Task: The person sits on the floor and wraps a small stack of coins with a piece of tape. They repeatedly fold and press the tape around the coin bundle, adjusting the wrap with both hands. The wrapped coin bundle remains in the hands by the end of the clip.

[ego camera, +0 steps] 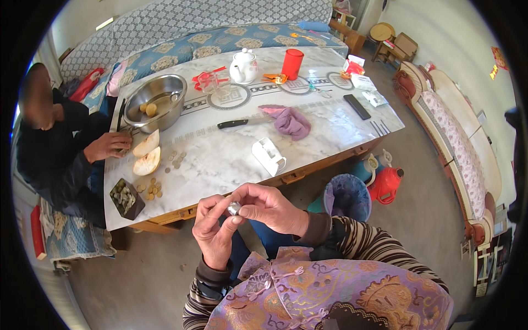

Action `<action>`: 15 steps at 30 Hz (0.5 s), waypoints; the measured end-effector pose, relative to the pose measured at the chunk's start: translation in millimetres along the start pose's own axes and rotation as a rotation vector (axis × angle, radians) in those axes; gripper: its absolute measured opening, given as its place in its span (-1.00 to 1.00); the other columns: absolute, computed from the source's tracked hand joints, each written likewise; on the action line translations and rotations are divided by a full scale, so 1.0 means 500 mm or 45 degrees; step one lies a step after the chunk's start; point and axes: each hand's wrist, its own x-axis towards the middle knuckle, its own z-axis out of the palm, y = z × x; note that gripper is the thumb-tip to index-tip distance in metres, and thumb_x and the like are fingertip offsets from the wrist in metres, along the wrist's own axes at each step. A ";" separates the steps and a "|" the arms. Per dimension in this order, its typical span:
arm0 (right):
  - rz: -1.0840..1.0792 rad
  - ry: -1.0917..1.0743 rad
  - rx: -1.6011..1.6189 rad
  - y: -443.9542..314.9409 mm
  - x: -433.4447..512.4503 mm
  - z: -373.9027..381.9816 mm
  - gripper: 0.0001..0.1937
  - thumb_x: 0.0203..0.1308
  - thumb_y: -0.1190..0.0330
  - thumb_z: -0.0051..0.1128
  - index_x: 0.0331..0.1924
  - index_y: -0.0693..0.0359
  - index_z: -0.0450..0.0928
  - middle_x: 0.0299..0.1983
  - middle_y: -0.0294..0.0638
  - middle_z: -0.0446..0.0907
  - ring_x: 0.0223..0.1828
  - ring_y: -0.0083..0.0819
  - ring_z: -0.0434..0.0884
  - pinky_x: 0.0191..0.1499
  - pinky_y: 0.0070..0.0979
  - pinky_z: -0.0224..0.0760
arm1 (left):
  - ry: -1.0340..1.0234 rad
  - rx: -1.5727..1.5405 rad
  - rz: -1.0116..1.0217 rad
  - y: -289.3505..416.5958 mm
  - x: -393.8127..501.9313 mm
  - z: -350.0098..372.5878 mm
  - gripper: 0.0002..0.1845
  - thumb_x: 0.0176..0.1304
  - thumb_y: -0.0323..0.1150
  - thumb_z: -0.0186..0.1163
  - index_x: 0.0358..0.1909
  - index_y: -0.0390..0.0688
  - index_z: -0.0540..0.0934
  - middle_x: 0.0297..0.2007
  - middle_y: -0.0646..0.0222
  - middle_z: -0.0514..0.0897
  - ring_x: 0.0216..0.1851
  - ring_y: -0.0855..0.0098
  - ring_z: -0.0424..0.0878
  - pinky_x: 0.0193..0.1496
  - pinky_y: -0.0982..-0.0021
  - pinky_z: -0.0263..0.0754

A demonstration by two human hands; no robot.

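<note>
My left hand (212,231) and my right hand (274,208) meet just in front of the table's near edge. Between their fingertips they hold a small shiny silver metal piece (234,208), rounded with a textured surface; its exact kind is not clear. Beyond my hands a white plastic holder (268,156) lies on the marble-patterned table (214,165). Left of it are scattered coins, some silvery (177,159) and some brass-coloured (153,189). A dark open box (127,199) of greyish pieces stands at the table's left corner.
Another person's hand (109,146) rests by two pale cut wedges (147,159). A steel basin (154,103), a black-handled knife (233,123), a purple cloth (293,123) and a white teapot (243,68) occupy the table. Below its edge stand a lined bin (346,198) and a red jug (385,185).
</note>
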 end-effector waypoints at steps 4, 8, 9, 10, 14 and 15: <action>0.026 -0.017 0.044 -0.003 -0.001 0.001 -0.71 0.50 0.32 0.21 0.15 0.27 0.50 -0.14 -0.36 0.55 -0.14 -0.63 0.53 -0.03 -0.61 0.49 | -0.026 0.269 0.140 0.012 0.005 0.001 -0.65 0.25 -0.50 0.45 0.09 -0.27 0.73 -0.09 0.33 0.62 -0.21 0.46 0.62 -0.13 0.45 0.57; 0.105 0.014 -0.028 -0.023 -0.008 0.003 -0.73 0.49 0.34 0.21 0.12 0.29 0.52 -0.10 -0.35 0.61 -0.09 -0.65 0.57 -0.03 -0.60 0.51 | -0.108 0.517 0.225 0.024 0.010 -0.013 -0.68 0.23 -0.55 0.39 0.04 -0.28 0.72 -0.07 0.21 0.68 -0.14 0.36 0.67 -0.08 0.40 0.60; 0.149 0.028 -0.075 -0.029 -0.010 0.002 -0.74 0.47 0.37 0.22 0.11 0.29 0.53 -0.10 -0.34 0.62 -0.09 -0.65 0.59 -0.02 -0.60 0.53 | -0.133 0.543 0.173 0.027 0.008 -0.020 -0.66 0.20 -0.55 0.40 0.05 -0.27 0.72 -0.07 0.19 0.69 -0.12 0.32 0.67 -0.05 0.37 0.59; 0.168 0.052 -0.109 -0.033 -0.014 0.005 -0.76 0.47 0.39 0.22 0.10 0.29 0.54 -0.10 -0.33 0.63 -0.10 -0.65 0.60 -0.01 -0.60 0.53 | -0.185 0.604 0.152 0.029 0.009 -0.029 -0.63 0.17 -0.53 0.43 0.05 -0.25 0.72 -0.08 0.19 0.70 -0.11 0.25 0.68 -0.02 0.33 0.58; 0.207 0.011 -0.139 -0.043 -0.010 0.002 -0.74 0.43 0.38 0.28 0.06 0.31 0.53 -0.13 -0.34 0.61 -0.12 -0.64 0.60 -0.02 -0.62 0.52 | -0.244 0.634 0.387 0.021 0.018 -0.042 -0.60 0.14 -0.39 0.49 0.05 -0.19 0.73 -0.12 0.28 0.71 -0.11 0.22 0.67 -0.04 0.29 0.58; 0.230 0.014 -0.160 -0.046 -0.010 0.001 -0.74 0.42 0.38 0.29 0.06 0.32 0.53 -0.13 -0.31 0.61 -0.12 -0.61 0.61 -0.02 -0.61 0.53 | -0.264 0.637 0.411 0.020 0.020 -0.043 -0.60 0.15 -0.38 0.49 0.05 -0.19 0.73 -0.12 0.30 0.71 -0.12 0.23 0.66 -0.04 0.30 0.58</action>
